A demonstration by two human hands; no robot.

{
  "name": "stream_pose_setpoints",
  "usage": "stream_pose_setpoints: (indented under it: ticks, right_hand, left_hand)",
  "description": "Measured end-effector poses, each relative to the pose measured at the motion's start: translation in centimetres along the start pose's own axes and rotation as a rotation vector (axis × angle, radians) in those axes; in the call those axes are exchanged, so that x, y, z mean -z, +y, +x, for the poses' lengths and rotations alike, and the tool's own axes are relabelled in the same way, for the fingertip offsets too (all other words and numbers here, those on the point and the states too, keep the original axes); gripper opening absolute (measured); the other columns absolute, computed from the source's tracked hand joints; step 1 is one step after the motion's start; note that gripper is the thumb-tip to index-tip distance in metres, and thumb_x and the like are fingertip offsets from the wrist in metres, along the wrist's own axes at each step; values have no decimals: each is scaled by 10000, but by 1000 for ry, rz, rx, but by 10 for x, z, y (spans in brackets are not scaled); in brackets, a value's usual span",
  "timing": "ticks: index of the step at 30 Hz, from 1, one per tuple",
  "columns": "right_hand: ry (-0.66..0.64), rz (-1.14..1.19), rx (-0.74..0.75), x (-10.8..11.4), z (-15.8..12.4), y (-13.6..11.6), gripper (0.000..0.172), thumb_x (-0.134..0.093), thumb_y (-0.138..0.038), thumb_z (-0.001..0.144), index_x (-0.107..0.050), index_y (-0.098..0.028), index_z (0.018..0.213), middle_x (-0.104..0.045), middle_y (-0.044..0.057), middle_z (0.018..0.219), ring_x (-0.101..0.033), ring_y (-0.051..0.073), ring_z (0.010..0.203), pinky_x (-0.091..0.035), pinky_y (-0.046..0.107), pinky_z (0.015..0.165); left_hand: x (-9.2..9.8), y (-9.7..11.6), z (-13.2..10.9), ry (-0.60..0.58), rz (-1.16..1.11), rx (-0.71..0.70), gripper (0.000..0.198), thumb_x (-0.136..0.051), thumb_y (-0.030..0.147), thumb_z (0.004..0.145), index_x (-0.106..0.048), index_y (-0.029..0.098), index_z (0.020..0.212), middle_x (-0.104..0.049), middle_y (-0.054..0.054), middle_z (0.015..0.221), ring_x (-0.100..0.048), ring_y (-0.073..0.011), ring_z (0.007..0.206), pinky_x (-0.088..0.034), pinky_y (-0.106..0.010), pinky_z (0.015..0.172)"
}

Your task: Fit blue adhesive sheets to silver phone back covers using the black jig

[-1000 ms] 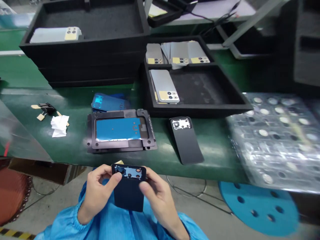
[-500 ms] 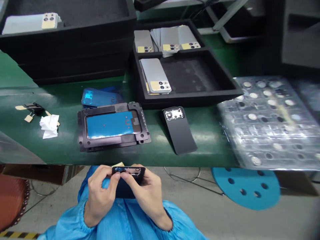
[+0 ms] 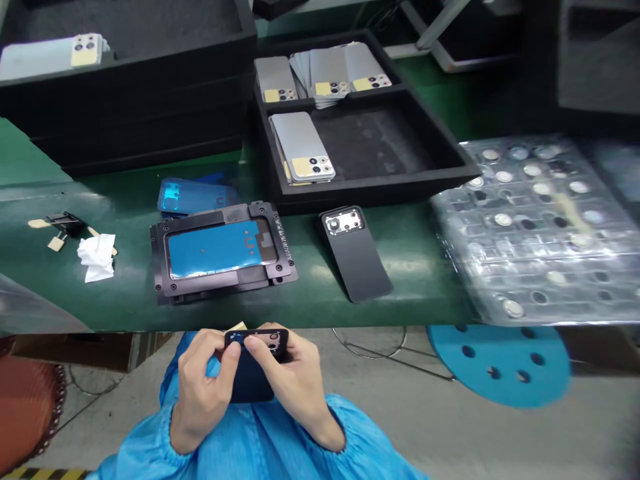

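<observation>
Between both hands, over my lap just below the bench edge, is a dark phone back cover [image 3: 251, 380] with its camera cutout toward the top. My left hand [image 3: 204, 380] grips its left side, thumb at the camera area. From the other side my right hand [image 3: 295, 380] holds it, with the thumb pressed on the camera area. Behind my left fingers a small pale yellow piece [image 3: 237, 327] sticks out. On the bench ahead lie a metal fixture [image 3: 223, 250] with a blue film sheet [image 3: 215, 250] and another dark back cover [image 3: 357, 263].
A black foam tray [image 3: 395, 180] holds silver phone panels [image 3: 300, 143]. Stacked black trays [image 3: 150, 107] stand at left. Clear blister trays [image 3: 530, 260] with round parts lie right. Crumpled tissue [image 3: 97, 258] and a binder clip [image 3: 67, 223] sit left; a blue stool [image 3: 500, 367] stands below.
The cover in my hands has tilted slightly, showing more of its face, and my left thumb has shifted a little. The camera view has shifted slightly; the bench items stay put.
</observation>
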State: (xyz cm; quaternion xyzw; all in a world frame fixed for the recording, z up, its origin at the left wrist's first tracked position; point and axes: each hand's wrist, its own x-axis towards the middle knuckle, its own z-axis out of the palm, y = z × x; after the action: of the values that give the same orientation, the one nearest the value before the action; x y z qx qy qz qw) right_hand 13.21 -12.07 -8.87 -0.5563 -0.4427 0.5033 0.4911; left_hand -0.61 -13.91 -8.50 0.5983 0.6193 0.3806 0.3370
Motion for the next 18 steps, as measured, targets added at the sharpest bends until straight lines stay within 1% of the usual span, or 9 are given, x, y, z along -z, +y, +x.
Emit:
stream_pose_setpoints:
  ticks: [2, 5, 7, 10, 12, 15, 18]
  right_hand:
    - [32, -13, 25, -3, -3, 2, 203, -693, -259, 839, -700, -183, 650, -701, -4, 588, -657, 128, 504, -514, 178, 481]
    - [52, -33, 66, -6, -4, 3, 178, -682, -257, 853, -735, -188, 698, -713, 3, 627, -673, 131, 543, -533, 189, 524]
    - [34, -48, 80, -5, -2, 2, 175, -683, -257, 853, -743, -189, 703, -721, 8, 635, -676, 135, 541, -543, 196, 528]
    - [-25, -77, 85, -2, 1, 0, 169, -705, -265, 847, -737, -189, 699, -735, 11, 642, -689, 148, 531, -557, 200, 514]
    - [-34, -99, 95, 0, 1, -2, 124, -713, -259, 849, -729, -194, 745, -747, 7, 667, -710, 154, 555, -572, 198, 532]
    - [6, -137, 131, 0, -2, -1, 40, -709, -231, 855, -704, -207, 824, -759, 1, 710, -727, 153, 594, -595, 205, 587]
    - [49, -170, 191, -3, -7, 5, 21, -700, -217, 859, -688, -218, 843, -748, 1, 708, -711, 152, 578, -590, 221, 583]
  left_hand:
    - [-1, 4, 0, 3, 6, -5, 230, -562, 212, 945, -584, 205, 716, -685, -17, 743, -624, -143, 690, -472, -238, 650]
    - [0, 5, 1, 28, 13, 1, 214, -562, 216, 941, -618, 203, 735, -703, -24, 760, -634, -145, 691, -475, -239, 643]
    - [1, 1, 3, 27, 0, 3, 209, -590, 242, 926, -632, 202, 725, -706, -26, 745, -641, -151, 683, -486, -244, 646]
    - [2, -6, 7, 20, -15, 15, 255, -628, 279, 903, -610, 201, 661, -670, -9, 675, -618, -143, 629, -481, -241, 622]
    - [2, -9, 8, 24, -23, 38, 284, -625, 285, 906, -597, 199, 637, -648, -1, 651, -602, -135, 611, -470, -236, 609]
    - [-2, -8, 6, 49, -35, 88, 296, -628, 283, 907, -592, 199, 626, -647, 3, 642, -586, -130, 599, -456, -232, 595]
    - [-5, -5, 3, 91, -51, 133, 298, -650, 280, 891, -587, 204, 610, -647, 11, 626, -561, -125, 571, -438, -232, 573]
